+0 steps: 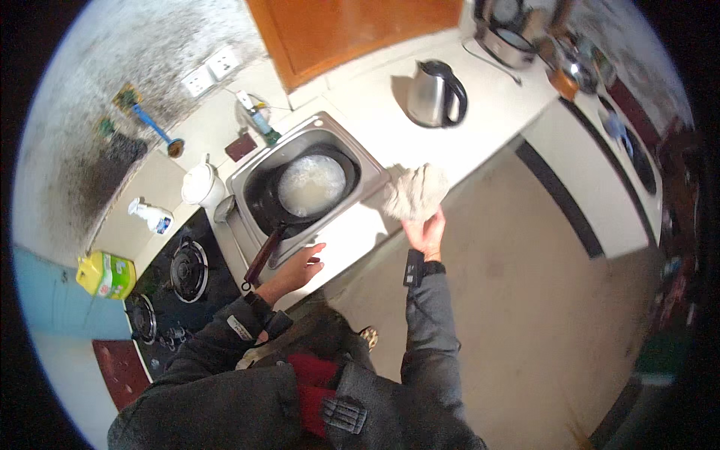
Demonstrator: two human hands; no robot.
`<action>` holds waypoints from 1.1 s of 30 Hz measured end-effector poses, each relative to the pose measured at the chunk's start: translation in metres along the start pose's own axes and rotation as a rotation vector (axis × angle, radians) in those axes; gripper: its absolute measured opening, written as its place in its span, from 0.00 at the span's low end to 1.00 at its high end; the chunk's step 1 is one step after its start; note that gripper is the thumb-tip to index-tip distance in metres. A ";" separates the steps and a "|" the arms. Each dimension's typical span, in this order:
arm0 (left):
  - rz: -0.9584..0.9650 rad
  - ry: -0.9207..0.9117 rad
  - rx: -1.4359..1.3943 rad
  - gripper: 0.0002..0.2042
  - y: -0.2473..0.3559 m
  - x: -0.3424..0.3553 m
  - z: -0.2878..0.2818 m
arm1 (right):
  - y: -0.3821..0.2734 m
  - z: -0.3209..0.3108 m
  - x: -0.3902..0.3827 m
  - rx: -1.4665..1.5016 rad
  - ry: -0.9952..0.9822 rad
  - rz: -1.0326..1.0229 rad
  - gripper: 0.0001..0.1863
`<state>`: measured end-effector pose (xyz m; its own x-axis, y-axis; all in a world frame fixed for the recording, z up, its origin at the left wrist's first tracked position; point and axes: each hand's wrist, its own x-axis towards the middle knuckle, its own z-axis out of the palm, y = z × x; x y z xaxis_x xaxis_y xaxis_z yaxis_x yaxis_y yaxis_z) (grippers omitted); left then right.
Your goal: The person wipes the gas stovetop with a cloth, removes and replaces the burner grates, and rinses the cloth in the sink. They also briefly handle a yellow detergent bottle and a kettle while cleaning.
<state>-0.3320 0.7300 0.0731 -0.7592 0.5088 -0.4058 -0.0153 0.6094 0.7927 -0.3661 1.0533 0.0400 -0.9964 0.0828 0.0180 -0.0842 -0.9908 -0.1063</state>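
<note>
A crumpled greyish-white cloth [416, 189] is gripped from below by my right hand [426, 234], over the counter's front edge, to the right of the sink. My left hand [298, 268] is empty with its fingers apart, by the sink's front edge near the pan handle. Inside the steel sink [365, 159] sits a dark frying pan [279, 212] with cloudy, whitish, foamy liquid [313, 184] in it. Its brown handle [262, 259] sticks out over the near rim, toward me.
Behind the cloth stands a steel electric kettle [429, 96]. Left of the sink are a white pot [201, 184], a ladle [225, 208], a white spray bottle [151, 216] and a black gas hob [202, 300]. A yellow-green jug [106, 274] stands beyond the hob. A white appliance [600, 180] is at right.
</note>
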 end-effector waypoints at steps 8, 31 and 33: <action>0.023 0.226 -0.146 0.26 -0.034 0.044 -0.081 | 0.133 -0.027 0.145 -0.727 0.049 0.437 0.27; -0.280 0.561 -0.173 0.23 -0.172 0.167 -0.175 | 0.305 -0.176 0.299 -2.308 -0.950 0.756 0.27; -0.271 0.512 -0.229 0.23 -0.173 0.178 -0.182 | 0.294 -0.172 0.303 -2.082 -0.775 0.640 0.25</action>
<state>-0.5827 0.6044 -0.0537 -0.9238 -0.0360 -0.3813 -0.3467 0.5016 0.7926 -0.6944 0.8054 -0.1569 -0.7425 -0.6281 -0.2327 -0.2666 0.5958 -0.7576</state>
